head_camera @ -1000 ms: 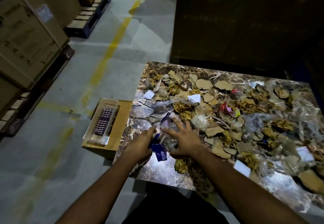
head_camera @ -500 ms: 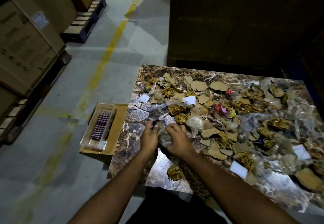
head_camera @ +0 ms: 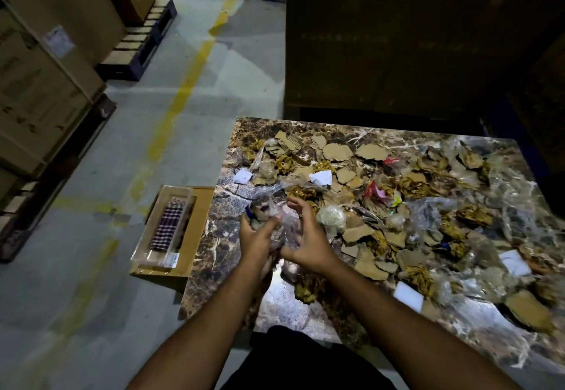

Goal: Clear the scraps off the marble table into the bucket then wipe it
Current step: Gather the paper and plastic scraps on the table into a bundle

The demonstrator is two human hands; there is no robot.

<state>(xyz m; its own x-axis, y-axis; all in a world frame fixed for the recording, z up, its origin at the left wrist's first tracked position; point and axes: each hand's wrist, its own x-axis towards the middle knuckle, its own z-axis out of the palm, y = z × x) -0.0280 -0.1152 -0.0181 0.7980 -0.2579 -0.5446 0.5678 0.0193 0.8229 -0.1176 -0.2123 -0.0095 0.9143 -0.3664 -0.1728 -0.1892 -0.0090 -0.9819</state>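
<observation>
The concrete floor [head_camera: 122, 298] lies bare along the left of the table [head_camera: 284, 307], with stacked cartons [head_camera: 36, 90] on pallets farther left and a dark wall of boxes behind the far edge. Scraps [head_camera: 397, 206] of torn cardboard, crumpled paper and plastic film crowd the table from the middle to its right edge; the near left corner shows bare marble. A wooden box [head_camera: 195, 237] touching the table's left edge carries a clear tray [head_camera: 165, 224]. Above that corner, the left hand [head_camera: 256, 237] and right hand [head_camera: 305, 240] together grip a wad of clear plastic [head_camera: 275, 215].
</observation>
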